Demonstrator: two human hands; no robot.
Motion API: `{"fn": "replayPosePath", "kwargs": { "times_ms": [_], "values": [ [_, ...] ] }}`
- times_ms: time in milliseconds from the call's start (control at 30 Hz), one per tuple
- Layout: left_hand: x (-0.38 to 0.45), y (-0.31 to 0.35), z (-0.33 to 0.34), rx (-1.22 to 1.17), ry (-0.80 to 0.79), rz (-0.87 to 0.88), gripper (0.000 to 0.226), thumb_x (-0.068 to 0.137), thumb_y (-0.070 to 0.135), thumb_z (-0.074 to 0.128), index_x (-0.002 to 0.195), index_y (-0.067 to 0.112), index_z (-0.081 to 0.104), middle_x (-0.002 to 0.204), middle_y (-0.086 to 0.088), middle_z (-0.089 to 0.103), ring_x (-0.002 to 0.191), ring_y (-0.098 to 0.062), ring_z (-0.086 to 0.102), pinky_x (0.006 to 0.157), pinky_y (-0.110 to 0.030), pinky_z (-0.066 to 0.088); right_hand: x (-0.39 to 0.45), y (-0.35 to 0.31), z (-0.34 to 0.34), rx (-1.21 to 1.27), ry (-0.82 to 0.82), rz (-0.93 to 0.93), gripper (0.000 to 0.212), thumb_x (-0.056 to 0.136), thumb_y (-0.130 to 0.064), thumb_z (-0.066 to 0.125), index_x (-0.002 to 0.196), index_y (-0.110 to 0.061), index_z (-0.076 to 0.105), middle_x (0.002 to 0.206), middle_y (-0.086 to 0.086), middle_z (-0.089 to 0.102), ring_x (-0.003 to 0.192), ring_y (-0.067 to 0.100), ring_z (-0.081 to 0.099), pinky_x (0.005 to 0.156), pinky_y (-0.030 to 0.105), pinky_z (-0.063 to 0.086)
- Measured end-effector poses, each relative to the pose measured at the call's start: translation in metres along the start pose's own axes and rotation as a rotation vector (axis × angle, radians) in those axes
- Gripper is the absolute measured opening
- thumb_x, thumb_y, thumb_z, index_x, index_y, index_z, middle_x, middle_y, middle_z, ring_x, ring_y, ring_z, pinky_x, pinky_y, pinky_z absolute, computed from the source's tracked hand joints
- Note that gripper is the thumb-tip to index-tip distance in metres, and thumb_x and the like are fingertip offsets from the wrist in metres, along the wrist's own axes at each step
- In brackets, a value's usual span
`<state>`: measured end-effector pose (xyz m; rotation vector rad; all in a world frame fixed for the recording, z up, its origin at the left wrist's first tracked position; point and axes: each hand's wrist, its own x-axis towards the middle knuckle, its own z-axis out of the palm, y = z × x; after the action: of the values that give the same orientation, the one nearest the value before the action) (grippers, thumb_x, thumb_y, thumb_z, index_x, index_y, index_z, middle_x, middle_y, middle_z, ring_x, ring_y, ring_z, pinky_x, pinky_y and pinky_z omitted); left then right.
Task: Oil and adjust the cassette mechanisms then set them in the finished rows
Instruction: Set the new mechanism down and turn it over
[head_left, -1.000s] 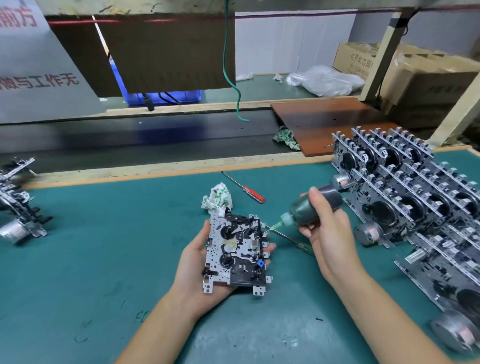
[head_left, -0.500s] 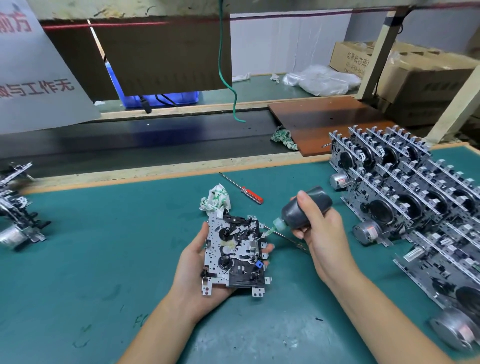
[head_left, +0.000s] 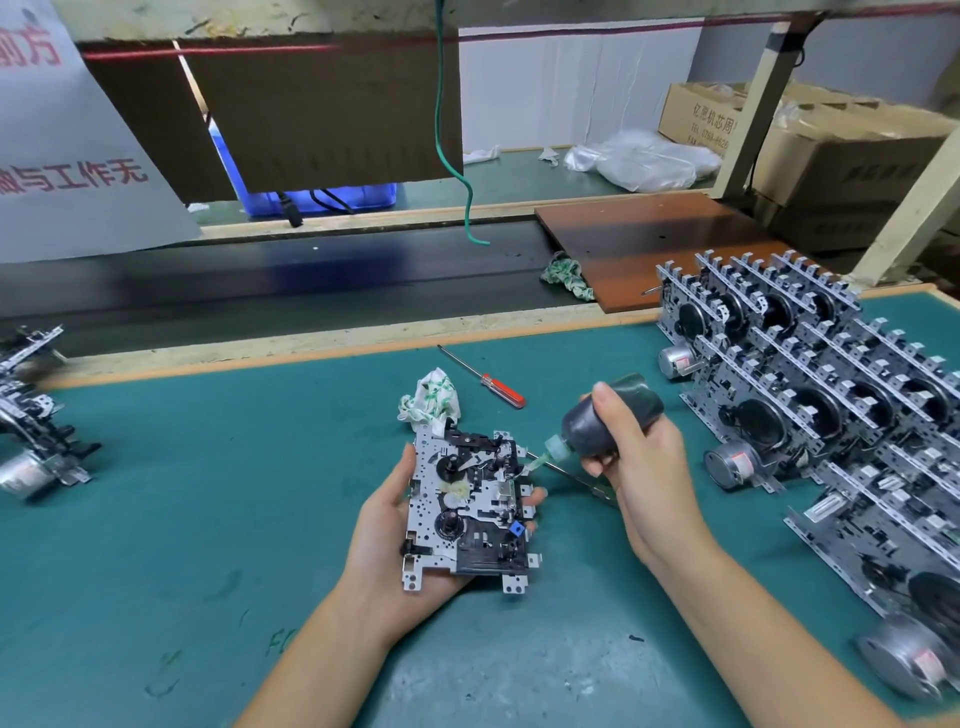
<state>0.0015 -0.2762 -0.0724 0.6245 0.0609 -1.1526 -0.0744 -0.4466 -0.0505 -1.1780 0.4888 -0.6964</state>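
Left hand (head_left: 400, 540): palm up over the bench (head_left: 208, 519), fingers (head_left: 535, 493) curled round the far edge of one cassette mechanism (head_left: 467, 499), which lies flat in the grip, face up.

Right hand (head_left: 644, 478): fingers closed round a dark oil bottle (head_left: 608, 421), tilted, its pale nozzle (head_left: 545, 457) touching the mechanism's right edge.

Beyond the fingers: crumpled rag (head_left: 431, 400), red-handled screwdriver (head_left: 483, 379).

Right of the bottle hand: finished rows (head_left: 831, 415) of mechanisms standing on edge.

Far left: more mechanisms (head_left: 31, 415).
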Motion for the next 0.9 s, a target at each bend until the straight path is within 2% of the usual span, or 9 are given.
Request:
{"fn": "replayPosePath", "kwargs": {
  "times_ms": [167, 333, 433, 500, 600, 700, 767, 833, 900],
  "values": [
    [0.001, 0.001, -0.001, -0.001, -0.006, 0.001, 0.065, 0.089, 0.051, 0.042, 0.115, -0.004, 0.066, 0.128, -0.028, 0.056, 0.114, -0.048, 0.056, 0.095, -0.060, 0.043, -0.002, -0.004, 0.004, 0.020, 0.009, -0.040, 0.041, 0.060, -0.045, 0.068, 0.077, -0.010, 0.058, 0.061, -0.004, 0.059, 0.051, 0.006, 0.051, 0.043, 0.019, 0.039],
    [0.000, 0.001, 0.000, 0.017, -0.024, 0.001, 0.065, 0.090, 0.051, 0.040, 0.116, -0.003, 0.065, 0.130, -0.028, 0.054, 0.116, -0.047, 0.054, 0.094, -0.059, 0.045, 0.006, -0.011, -0.006, 0.095, 0.066, -0.109, 0.043, 0.061, -0.038, 0.071, 0.090, -0.009, 0.059, 0.074, -0.004, 0.070, 0.066, 0.011, 0.067, 0.059, 0.023, 0.055],
    [0.000, 0.000, 0.000, 0.044, -0.042, -0.001, 0.065, 0.088, 0.051, 0.041, 0.115, -0.003, 0.066, 0.129, -0.028, 0.055, 0.115, -0.047, 0.055, 0.094, -0.059, 0.046, 0.010, -0.006, -0.012, -0.178, 0.098, -0.150, 0.037, 0.072, -0.025, 0.076, 0.090, -0.023, 0.045, 0.080, 0.001, 0.065, 0.069, 0.016, 0.061, 0.067, 0.025, 0.049],
    [0.001, 0.000, 0.000, 0.049, -0.051, -0.002, 0.065, 0.088, 0.051, 0.042, 0.116, -0.003, 0.065, 0.130, -0.029, 0.054, 0.116, -0.047, 0.055, 0.093, -0.059, 0.046, 0.012, 0.000, -0.015, -0.366, 0.092, -0.207, 0.045, 0.075, -0.013, 0.077, 0.091, -0.029, 0.039, 0.086, -0.004, 0.064, 0.074, 0.005, 0.058, 0.072, 0.016, 0.043],
    [0.001, 0.000, 0.000, 0.053, -0.051, 0.005, 0.066, 0.088, 0.051, 0.041, 0.118, -0.003, 0.064, 0.131, -0.028, 0.054, 0.117, -0.047, 0.054, 0.095, -0.059, 0.045, 0.016, 0.010, -0.020, -0.513, 0.059, -0.262, 0.044, 0.077, -0.008, 0.075, 0.097, -0.030, 0.042, 0.087, -0.019, 0.060, 0.078, -0.012, 0.056, 0.070, 0.002, 0.038],
    [0.001, 0.000, 0.000, 0.063, -0.057, 0.005, 0.066, 0.089, 0.052, 0.041, 0.119, -0.003, 0.063, 0.132, -0.028, 0.053, 0.117, -0.047, 0.054, 0.096, -0.058, 0.044, 0.020, 0.018, -0.020, -0.590, 0.013, -0.164, 0.038, 0.083, -0.009, 0.070, 0.104, -0.022, 0.040, 0.091, -0.019, 0.053, 0.084, 0.001, 0.056, 0.066, 0.004, 0.035],
    [0.000, 0.001, 0.000, 0.089, -0.077, -0.005, 0.067, 0.089, 0.052, 0.040, 0.119, -0.003, 0.063, 0.131, -0.029, 0.053, 0.118, -0.047, 0.053, 0.098, -0.058, 0.043, 0.019, 0.016, -0.021, -0.629, 0.054, -0.156, 0.042, 0.081, -0.011, 0.072, 0.105, -0.020, 0.038, 0.093, -0.016, 0.052, 0.091, 0.013, 0.054, 0.070, 0.009, 0.034],
    [-0.001, 0.006, -0.001, 0.132, -0.112, -0.038, 0.067, 0.089, 0.053, 0.041, 0.122, -0.002, 0.061, 0.133, -0.029, 0.051, 0.120, -0.048, 0.051, 0.102, -0.058, 0.039, 0.013, 0.003, -0.022, -0.691, 0.190, -0.406, 0.045, 0.077, -0.012, 0.075, 0.103, -0.020, 0.040, 0.096, -0.006, 0.052, 0.095, 0.016, 0.052, 0.079, 0.016, 0.034],
    [-0.002, 0.011, -0.002, 0.211, -0.140, -0.094, 0.069, 0.090, 0.055, 0.040, 0.126, -0.001, 0.059, 0.134, -0.030, 0.049, 0.120, -0.049, 0.051, 0.104, -0.059, 0.036, 0.003, -0.008, -0.026, -0.745, 0.217, -0.743, 0.036, 0.078, -0.014, 0.071, 0.102, -0.020, 0.045, 0.093, -0.001, 0.051, 0.085, 0.015, 0.050, 0.078, 0.021, 0.038]
  ]
}}
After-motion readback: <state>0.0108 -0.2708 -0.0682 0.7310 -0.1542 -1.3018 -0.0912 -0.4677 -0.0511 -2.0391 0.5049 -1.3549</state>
